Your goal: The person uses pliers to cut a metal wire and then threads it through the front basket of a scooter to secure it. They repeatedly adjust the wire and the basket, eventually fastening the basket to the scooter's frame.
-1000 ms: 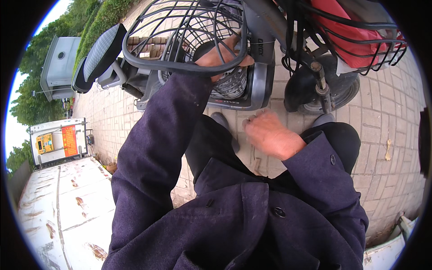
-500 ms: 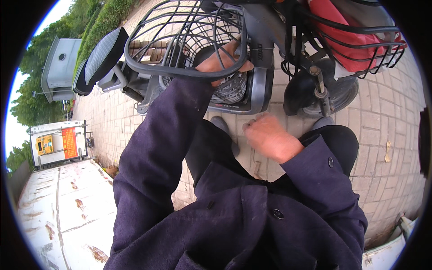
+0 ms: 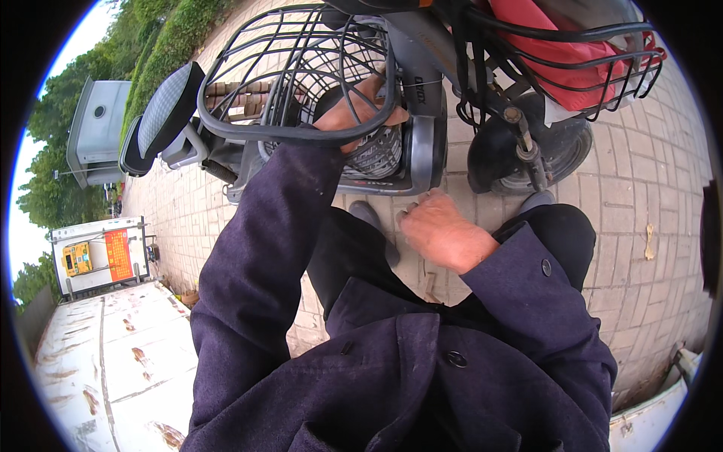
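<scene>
My left hand [image 3: 352, 114] reaches past the rim of a black wire basket [image 3: 294, 134] on a grey electric bike [image 3: 424, 113]. Seen through the wires, its fingers point up and its thumb stretches apart to the right, close to the bike's grey body. The wires partly cover the fingers, and whatever they touch is hard to make out. My right hand [image 3: 440, 230] hangs lower, in front of my knees over the paving, back of the hand up. Its fingers curl inward, so anything inside them is hidden.
At the upper right, another black wire basket [image 3: 595, 64] holds a red bag [image 3: 561, 53] above a black wheel [image 3: 565, 151]. A grey-and-black padded seat [image 3: 169, 109] sticks out on the left. A white, stained flat surface [image 3: 113, 354] lies at lower left. Brick paving [image 3: 625, 226] runs underneath.
The view has shifted slightly, so the bikes and baskets sit a little further left. My left hand stays behind the basket wires; my right hand stays low with its fingers curled.
</scene>
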